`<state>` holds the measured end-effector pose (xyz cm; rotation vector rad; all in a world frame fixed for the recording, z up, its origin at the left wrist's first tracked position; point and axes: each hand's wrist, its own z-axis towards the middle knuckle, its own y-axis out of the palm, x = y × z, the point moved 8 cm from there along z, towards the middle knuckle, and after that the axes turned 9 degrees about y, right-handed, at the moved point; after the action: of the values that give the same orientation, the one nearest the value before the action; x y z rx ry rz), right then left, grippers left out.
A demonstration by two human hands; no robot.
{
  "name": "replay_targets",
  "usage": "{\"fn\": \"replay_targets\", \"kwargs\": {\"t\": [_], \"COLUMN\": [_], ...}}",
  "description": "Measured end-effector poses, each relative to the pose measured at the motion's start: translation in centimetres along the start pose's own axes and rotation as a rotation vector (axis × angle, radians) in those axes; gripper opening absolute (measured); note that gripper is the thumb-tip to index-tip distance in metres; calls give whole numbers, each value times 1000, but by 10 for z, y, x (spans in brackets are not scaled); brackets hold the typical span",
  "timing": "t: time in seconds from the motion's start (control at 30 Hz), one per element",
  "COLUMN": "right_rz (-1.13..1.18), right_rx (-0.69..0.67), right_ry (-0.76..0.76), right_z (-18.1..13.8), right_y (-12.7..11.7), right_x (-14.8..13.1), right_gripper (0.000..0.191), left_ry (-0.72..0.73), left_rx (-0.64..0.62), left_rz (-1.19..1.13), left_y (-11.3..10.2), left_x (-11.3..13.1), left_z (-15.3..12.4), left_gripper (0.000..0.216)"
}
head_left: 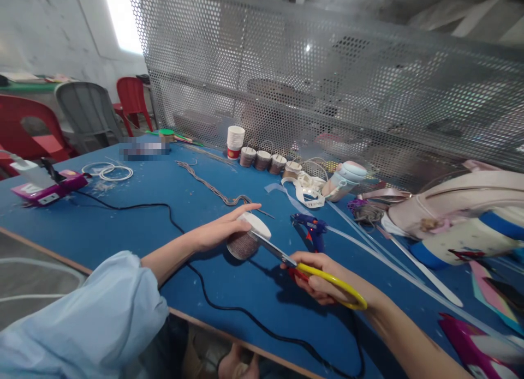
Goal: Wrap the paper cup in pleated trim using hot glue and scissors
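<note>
My left hand (223, 229) is wrapped round a small paper cup (248, 237) covered in brownish trim, held on its side just above the blue table (123, 221). My right hand (323, 278) grips yellow-handled scissors (311, 270). Their blades point left and meet the cup's rim. A blue hot glue gun (309, 227) lies on the table just behind the scissors.
A black cable (229, 305) runs across the table near its front edge. Behind stand a stack of paper cups (235, 140), several trimmed cups (262, 159), white ribbon (307, 191), a braided cord (208, 185) and a pink bag (450, 202). A perforated metal screen (327, 84) backs the table.
</note>
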<state>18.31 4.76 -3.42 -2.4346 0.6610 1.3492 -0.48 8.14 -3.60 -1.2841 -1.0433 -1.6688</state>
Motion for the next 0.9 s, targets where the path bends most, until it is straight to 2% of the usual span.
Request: {"fn": "replay_targets", "kwargs": {"t": [0.3, 0.57, 0.73, 0.9], "right_rz": [-82, -174, -149, -173], "right_rx": [36, 21, 0, -25], "right_ry": [21, 55, 54, 60], "right_z": [-2, -7, -8, -5], "right_y": [-5, -5, -1, -1], "right_x": [-1, -5, -9, -9], "right_gripper": [58, 60, 61, 58], "left_ry": [2, -17, -16, -34], "left_rx": [-14, -71, -62, -133], "left_rz": [57, 147, 184, 219], "left_y": [0, 4, 4, 8], "left_x": [1, 9, 11, 11], "left_z": [0, -3, -3, -4], "left_gripper": [61, 63, 63, 65]}}
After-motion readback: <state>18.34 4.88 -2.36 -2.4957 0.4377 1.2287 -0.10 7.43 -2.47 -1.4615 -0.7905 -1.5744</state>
